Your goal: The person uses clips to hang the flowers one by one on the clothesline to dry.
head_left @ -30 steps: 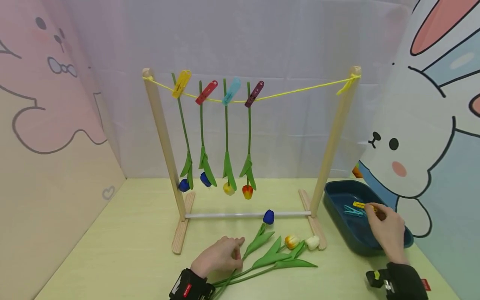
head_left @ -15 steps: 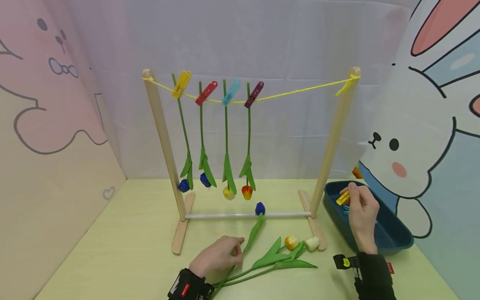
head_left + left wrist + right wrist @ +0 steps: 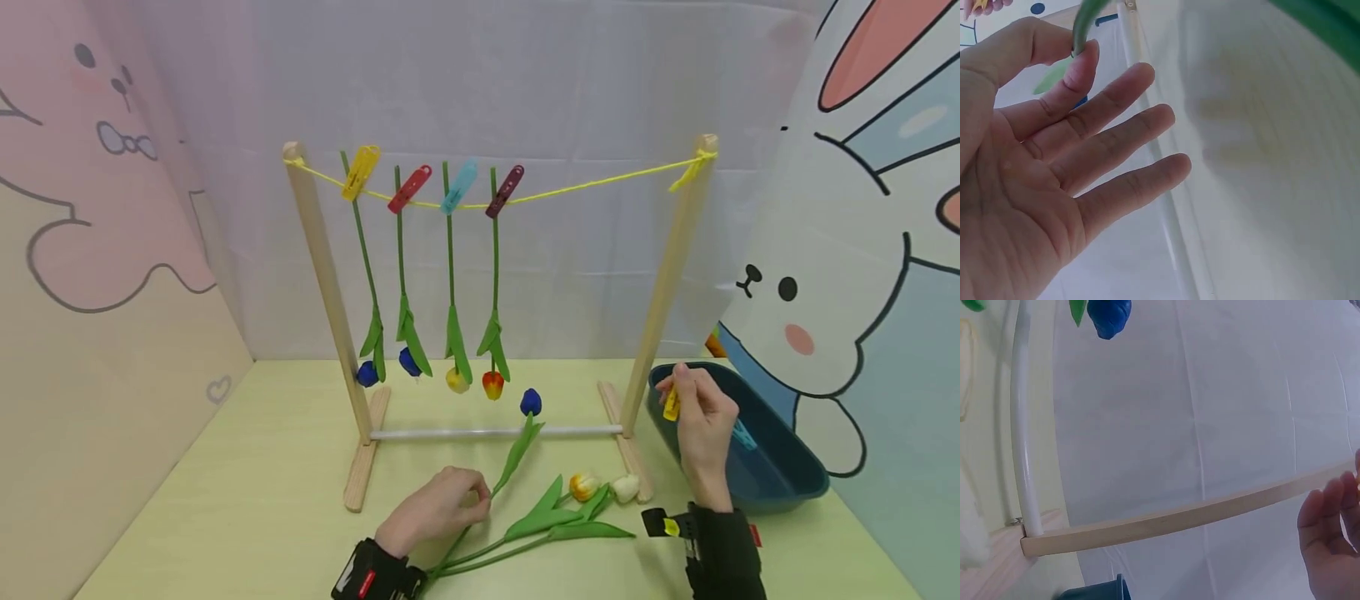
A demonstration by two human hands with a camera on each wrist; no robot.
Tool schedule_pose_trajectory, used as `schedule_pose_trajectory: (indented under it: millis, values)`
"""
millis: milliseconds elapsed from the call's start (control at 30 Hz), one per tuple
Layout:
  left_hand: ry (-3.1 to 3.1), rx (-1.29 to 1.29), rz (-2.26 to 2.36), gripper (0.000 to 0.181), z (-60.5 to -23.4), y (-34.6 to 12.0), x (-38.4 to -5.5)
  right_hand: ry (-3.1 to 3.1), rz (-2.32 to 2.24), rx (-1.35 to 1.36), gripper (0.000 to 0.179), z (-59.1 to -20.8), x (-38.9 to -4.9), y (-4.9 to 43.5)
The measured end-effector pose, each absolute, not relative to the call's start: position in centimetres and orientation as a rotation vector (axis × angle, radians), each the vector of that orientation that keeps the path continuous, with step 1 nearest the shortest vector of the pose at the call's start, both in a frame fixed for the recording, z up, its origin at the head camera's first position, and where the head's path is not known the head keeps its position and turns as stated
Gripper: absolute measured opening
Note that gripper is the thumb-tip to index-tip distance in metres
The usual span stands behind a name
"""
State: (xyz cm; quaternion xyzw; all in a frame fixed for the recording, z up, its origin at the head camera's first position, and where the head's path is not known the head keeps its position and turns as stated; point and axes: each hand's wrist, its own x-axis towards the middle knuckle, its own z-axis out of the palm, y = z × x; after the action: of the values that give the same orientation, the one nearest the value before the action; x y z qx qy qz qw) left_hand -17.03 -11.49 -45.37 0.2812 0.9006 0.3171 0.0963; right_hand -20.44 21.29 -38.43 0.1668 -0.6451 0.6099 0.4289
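Note:
Between thumb and index finger my left hand (image 3: 438, 510) pinches the stem of a blue tulip (image 3: 531, 402), its head raised off the table. In the left wrist view the green stem (image 3: 1085, 22) sits at the fingertips, the other fingers spread. My right hand (image 3: 705, 429) grips a yellow clothespin (image 3: 671, 404) over the near side of the blue basin (image 3: 780, 492). A light blue clothespin (image 3: 744, 435) lies inside that basin. Near my left hand, a yellow-orange tulip (image 3: 584, 486) and a white tulip (image 3: 625, 488) lie on the table.
A wooden frame (image 3: 667, 258) carries a yellow string (image 3: 600, 179). From its left half, several tulips hang head down under a yellow clothespin (image 3: 362, 172), a red one, a light blue one and a dark purple one. A white rod (image 3: 450, 433) joins the posts low down.
My right hand has lifted the yellow clothespin out of the basin and moved left. The blue tulip's head has risen from the table in my left hand's pinch.

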Motion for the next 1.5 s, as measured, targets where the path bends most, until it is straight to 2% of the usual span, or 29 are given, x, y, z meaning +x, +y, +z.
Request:
schedule_pose_trajectory:
  millis: [133, 367, 533, 733, 933, 1100, 1267, 1500]
  values:
    - [2.733, 0.84, 0.945, 0.008, -44.8, -11.5, -16.9, -1.529, 1.733, 0.503, 0.017, -38.1, -20.0, 21.5]
    - [2.937, 0.917, 0.948, 0.01, -43.9, -11.8, -16.6, -1.392, 2.05, 0.419, 0.029, -37.3, -19.0, 21.8]
    - [3.06, 0.921, 0.947, 0.008, -43.5, -11.8, -16.4, -1.34, 2.152, 0.445, 0.025, -37.2, -18.9, 21.9]
    - [3.094, 0.942, 1.051, 0.007, -43.1, -11.7, -16.2, -1.37, 2.17, 0.621, 0.025, -37.3, -19.1, 22.2]
    - [3.171, 0.945, 1.13, 0.007, -42.6, -11.5, -15.9, -1.349, 2.207, 0.522, 0.024, -37.2, -19.1, 22.1]
    - [3.251, 0.923, 1.206, 0.006, -42.2, -11.4, -15.6, -1.351, 2.266, 0.47, 0.033, -37.4, -19.3, 22.5]
    - [3.291, 0.94, 1.288, 0.009, -42.0, -11.4, -15.5, -1.279, 2.353, 0.537, 0.045, -37.7, -19.6, 22.9]
    - [3.333, 1.056, 1.357, 0.007, -42.0, -11.5, -15.7, -1.258, 2.364, 0.536, 0.043, -37.8, -19.6, 22.9]
